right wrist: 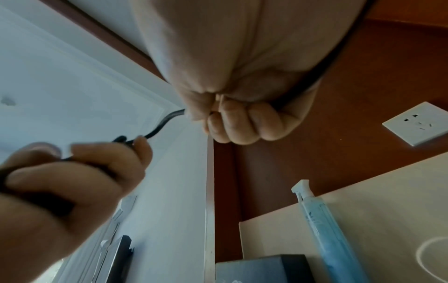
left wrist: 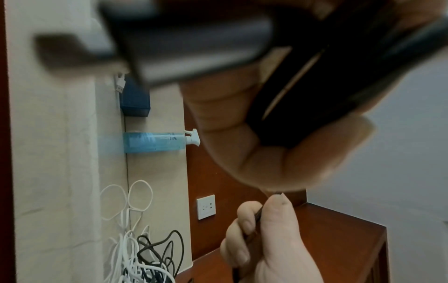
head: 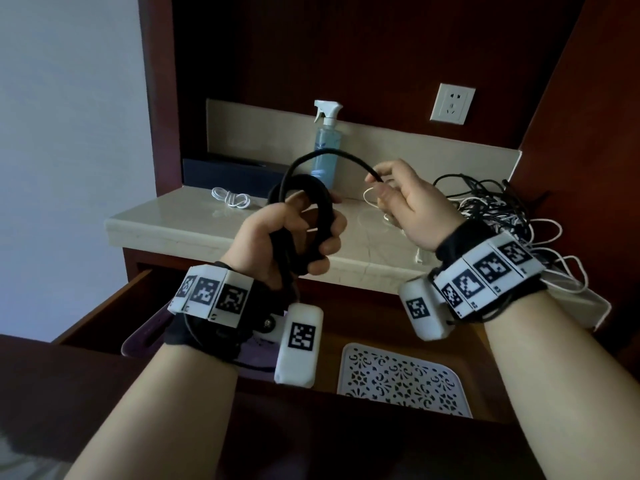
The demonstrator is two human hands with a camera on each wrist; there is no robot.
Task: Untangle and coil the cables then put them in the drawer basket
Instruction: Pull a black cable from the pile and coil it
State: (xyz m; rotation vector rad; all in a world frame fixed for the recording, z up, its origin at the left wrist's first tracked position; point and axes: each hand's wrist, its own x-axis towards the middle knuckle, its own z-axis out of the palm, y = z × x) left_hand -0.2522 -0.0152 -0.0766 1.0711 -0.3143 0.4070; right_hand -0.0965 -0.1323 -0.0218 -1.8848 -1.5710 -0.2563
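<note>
My left hand [head: 294, 237] grips a coil of thick black cable [head: 322, 216], held upright above the counter's front edge; the same coil [left wrist: 315, 80] fills the left wrist view. One strand arcs up and right to my right hand [head: 398, 199], which pinches the black cable [right wrist: 160, 126] near its end between thumb and fingers. A tangled heap of black and white cables [head: 491, 206] lies on the counter at the right. A small coiled white cable [head: 232, 197] lies at the left. Below, the open drawer holds a white patterned basket [head: 398, 379].
A blue spray bottle [head: 325, 147] and a dark box [head: 225, 173] stand at the back of the marble counter [head: 166, 216]. A wall socket [head: 452, 103] is on the wooden back panel. A purple tray [head: 138, 337] sits in the drawer's left side.
</note>
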